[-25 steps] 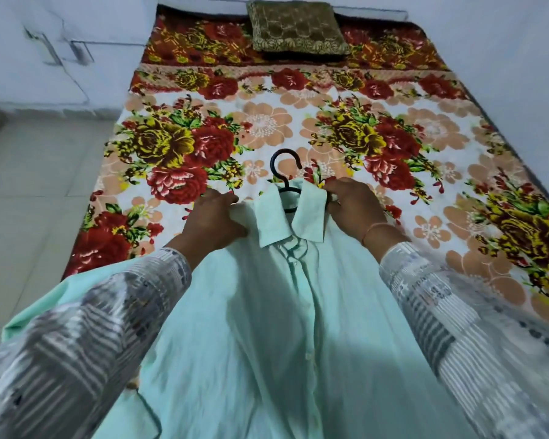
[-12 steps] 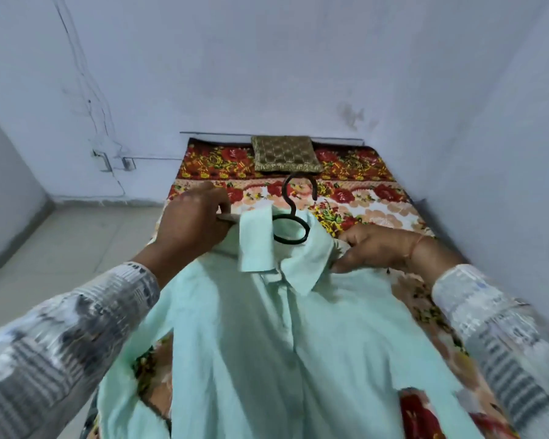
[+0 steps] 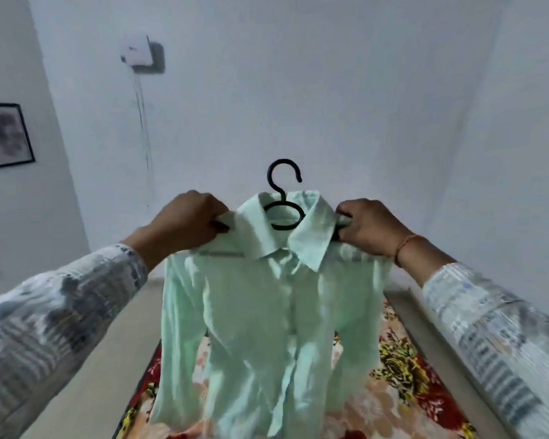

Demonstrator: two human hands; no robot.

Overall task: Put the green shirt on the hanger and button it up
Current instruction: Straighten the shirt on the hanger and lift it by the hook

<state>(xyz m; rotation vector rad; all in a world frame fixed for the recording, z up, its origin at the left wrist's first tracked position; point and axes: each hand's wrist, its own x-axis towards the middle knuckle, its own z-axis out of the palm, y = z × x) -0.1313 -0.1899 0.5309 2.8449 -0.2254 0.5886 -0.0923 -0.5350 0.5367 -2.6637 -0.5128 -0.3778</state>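
The pale green shirt (image 3: 267,312) hangs upright in the air in front of me on a black hanger (image 3: 284,198). The hanger's hook sticks up above the collar. The front placket looks closed down the middle, though motion blur hides the buttons. My left hand (image 3: 187,220) pinches the shirt's left shoulder over the hanger's arm. My right hand (image 3: 368,226) grips the right shoulder the same way. The sleeves dangle at both sides, and the hem reaches down near the bed.
A bed with a floral sheet (image 3: 400,359) lies below the shirt. White walls stand ahead and to the right. A framed picture (image 3: 7,134) hangs on the left wall, and a white box (image 3: 140,53) with a cable is mounted high on the wall ahead.
Both hands have lifted the shirt and hanger off the bed to chest height. The shirt now hangs vertically, and my view has tilted up toward the wall.
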